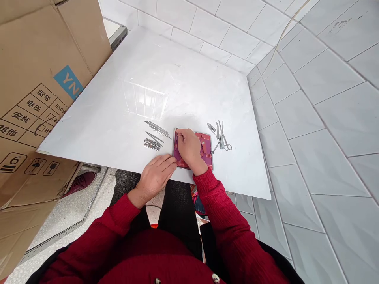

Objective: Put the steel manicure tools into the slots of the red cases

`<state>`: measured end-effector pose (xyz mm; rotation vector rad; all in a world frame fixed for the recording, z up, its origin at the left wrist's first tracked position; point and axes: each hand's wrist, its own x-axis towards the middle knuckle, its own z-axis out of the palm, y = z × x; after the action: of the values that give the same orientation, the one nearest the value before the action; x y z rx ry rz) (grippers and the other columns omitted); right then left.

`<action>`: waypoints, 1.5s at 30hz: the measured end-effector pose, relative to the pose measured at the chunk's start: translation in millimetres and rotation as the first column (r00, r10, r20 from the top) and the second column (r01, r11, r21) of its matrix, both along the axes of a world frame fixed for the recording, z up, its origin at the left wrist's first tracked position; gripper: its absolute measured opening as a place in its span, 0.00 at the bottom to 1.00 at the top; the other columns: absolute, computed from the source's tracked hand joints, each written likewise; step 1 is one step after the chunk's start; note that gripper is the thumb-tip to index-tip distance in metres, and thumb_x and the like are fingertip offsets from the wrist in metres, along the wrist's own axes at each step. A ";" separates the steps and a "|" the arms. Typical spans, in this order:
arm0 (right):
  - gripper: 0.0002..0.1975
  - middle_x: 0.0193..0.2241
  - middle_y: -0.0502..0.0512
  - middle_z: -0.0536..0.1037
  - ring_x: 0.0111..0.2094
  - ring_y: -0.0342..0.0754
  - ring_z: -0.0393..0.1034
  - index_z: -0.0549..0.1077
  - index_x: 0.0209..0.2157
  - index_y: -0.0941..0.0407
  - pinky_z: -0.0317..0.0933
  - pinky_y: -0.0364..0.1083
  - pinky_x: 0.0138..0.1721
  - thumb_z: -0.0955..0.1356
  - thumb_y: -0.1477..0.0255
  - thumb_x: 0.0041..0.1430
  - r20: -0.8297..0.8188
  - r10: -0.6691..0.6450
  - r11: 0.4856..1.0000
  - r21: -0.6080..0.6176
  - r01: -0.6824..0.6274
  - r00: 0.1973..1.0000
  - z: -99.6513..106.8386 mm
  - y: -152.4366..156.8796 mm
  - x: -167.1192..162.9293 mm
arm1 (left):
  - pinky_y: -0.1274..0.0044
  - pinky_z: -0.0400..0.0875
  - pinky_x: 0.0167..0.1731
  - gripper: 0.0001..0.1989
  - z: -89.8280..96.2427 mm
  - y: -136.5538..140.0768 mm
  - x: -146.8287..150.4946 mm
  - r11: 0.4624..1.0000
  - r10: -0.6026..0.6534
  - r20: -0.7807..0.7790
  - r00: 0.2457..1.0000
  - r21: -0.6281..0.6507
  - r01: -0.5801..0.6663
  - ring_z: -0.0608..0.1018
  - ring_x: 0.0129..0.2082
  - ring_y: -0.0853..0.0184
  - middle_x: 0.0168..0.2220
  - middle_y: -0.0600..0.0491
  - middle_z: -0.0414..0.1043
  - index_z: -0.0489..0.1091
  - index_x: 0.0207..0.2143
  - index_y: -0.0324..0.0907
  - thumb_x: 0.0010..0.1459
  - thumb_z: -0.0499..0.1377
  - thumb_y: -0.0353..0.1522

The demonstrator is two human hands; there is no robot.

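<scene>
A flat manicure case (208, 161) with a purple and red lining lies opened at the table's front edge. My left hand (156, 176) holds its lower left corner, fingers close together and partly curled. Over the case's left half is my right hand (190, 148), its fingers pinched near the upper left edge; whatever they hold is hidden. Left of the case lie several slim metal tools (157, 128), tweezers-like pieces (155, 138) and nail clippers (152, 144). On its right are small scissors (226, 145), another clipper (211, 127) and further metal tools.
The white tabletop (189, 90) reaches back to a tiled wall (207, 23), with more tiling (325, 118) along the right. A large cardboard box (38, 51) stands against the left side. Below the front edge are my legs (179, 205).
</scene>
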<state>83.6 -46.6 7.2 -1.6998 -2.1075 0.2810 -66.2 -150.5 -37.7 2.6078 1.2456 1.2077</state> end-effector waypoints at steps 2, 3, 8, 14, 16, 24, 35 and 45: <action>0.19 0.48 0.61 0.80 0.48 0.53 0.73 0.78 0.51 0.57 0.64 0.48 0.45 0.58 0.78 0.71 0.024 0.001 1.000 -0.009 -0.001 1.000 0.0 -2.5 -0.2 | 0.66 0.75 0.56 0.10 1.1 -0.1 0.0 1.000 0.002 -0.009 1.000 0.014 -0.002 0.78 0.54 0.61 0.50 0.49 0.80 0.76 0.49 0.41 0.71 0.55 0.28; 0.19 0.48 0.61 0.80 0.48 0.53 0.73 0.78 0.51 0.57 0.65 0.48 0.45 0.58 0.79 0.71 0.025 0.005 1.000 -0.008 -0.005 1.000 -0.1 -3.8 0.0 | 0.66 0.75 0.56 0.10 1.5 -0.1 -0.1 1.000 0.002 -0.013 1.000 0.019 -0.002 0.78 0.54 0.61 0.50 0.49 0.80 0.76 0.48 0.41 0.71 0.55 0.28; 0.19 0.48 0.61 0.81 0.49 0.53 0.74 0.79 0.50 0.58 0.65 0.49 0.48 0.58 0.79 0.70 -0.006 0.016 1.000 -0.004 -0.016 1.000 -1.0 -9.3 2.6 | 0.66 0.74 0.56 0.10 1.0 0.2 -0.4 0.999 0.001 -0.020 1.000 0.039 0.000 0.78 0.55 0.60 0.50 0.49 0.80 0.76 0.49 0.41 0.71 0.55 0.27; 0.19 0.47 0.61 0.81 0.47 0.53 0.74 0.79 0.51 0.57 0.66 0.49 0.48 0.59 0.78 0.71 0.000 0.025 1.000 -0.010 -0.025 1.000 -2.3 -12.0 6.7 | 0.67 0.74 0.55 0.09 0.1 0.9 -0.3 0.998 0.014 -0.031 0.999 0.061 -0.013 0.78 0.54 0.60 0.50 0.50 0.80 0.76 0.48 0.41 0.71 0.55 0.28; 0.18 0.46 0.60 0.81 0.47 0.53 0.75 0.80 0.49 0.57 0.66 0.49 0.48 0.59 0.77 0.70 -0.047 0.048 0.999 0.010 -0.048 0.998 -4.4 -11.6 9.5 | 0.67 0.74 0.55 0.09 0.4 0.9 -0.4 0.998 0.010 -0.027 1.000 0.069 -0.008 0.78 0.54 0.60 0.50 0.49 0.80 0.75 0.48 0.40 0.71 0.56 0.28; 0.14 0.42 0.57 0.80 0.43 0.52 0.74 0.80 0.47 0.56 0.68 0.52 0.50 0.67 0.75 0.61 -0.245 0.166 0.986 0.018 -0.167 0.955 -7.9 -15.5 25.7 | 0.66 0.74 0.55 0.09 2.6 0.6 0.0 0.998 0.002 -0.022 1.000 0.068 0.000 0.78 0.54 0.60 0.50 0.48 0.80 0.75 0.48 0.38 0.70 0.57 0.28; 0.19 0.54 0.62 0.78 0.58 0.56 0.69 0.78 0.52 0.55 0.63 0.57 0.62 0.70 0.74 0.59 -0.220 0.218 0.971 -0.045 -0.233 0.951 -5.4 -21.5 33.4 | 0.66 0.74 0.55 0.08 2.4 1.2 0.7 0.997 0.009 -0.021 1.000 0.077 -0.007 0.78 0.53 0.61 0.49 0.48 0.80 0.75 0.47 0.39 0.71 0.56 0.27; 0.16 0.47 0.58 0.80 0.47 0.53 0.73 0.79 0.50 0.55 0.67 0.53 0.53 0.68 0.75 0.61 -0.284 0.221 0.970 -0.034 -0.241 0.933 2.5 -19.2 27.3 | 0.66 0.75 0.55 0.09 2.0 -0.6 0.4 0.999 0.011 -0.019 1.000 0.051 -0.010 0.78 0.54 0.60 0.50 0.49 0.80 0.75 0.48 0.40 0.71 0.56 0.28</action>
<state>111.0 -65.9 9.7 -1.3525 -2.1017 0.6314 -65.8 -151.2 -35.7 2.6582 1.2493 1.2353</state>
